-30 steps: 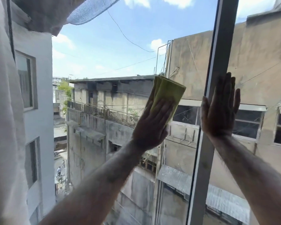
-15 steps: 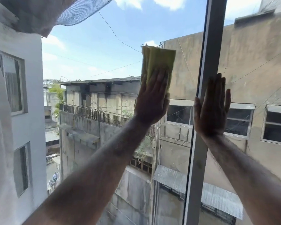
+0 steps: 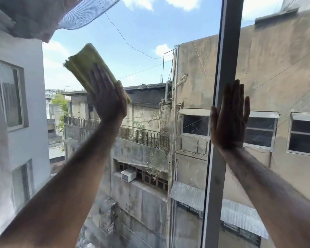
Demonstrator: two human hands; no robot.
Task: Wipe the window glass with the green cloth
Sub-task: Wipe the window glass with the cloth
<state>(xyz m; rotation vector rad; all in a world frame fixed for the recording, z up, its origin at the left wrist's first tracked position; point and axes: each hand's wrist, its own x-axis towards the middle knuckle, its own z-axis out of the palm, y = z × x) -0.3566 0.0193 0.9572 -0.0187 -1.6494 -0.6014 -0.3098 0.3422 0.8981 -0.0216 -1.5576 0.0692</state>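
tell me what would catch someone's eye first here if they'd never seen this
First the folded green cloth, pressed flat to the window glass by the left hand, upper left of centre against the blue sky. Next the right hand, open with its palm against the grey window frame that runs top to bottom on the right. Behind the glass stand weathered concrete buildings.

Single head camera, sitting close behind the glass, facing outward and slightly down, looking past raised forearms at buildings

Open glass spreads right of the cloth, bounded by the frame post
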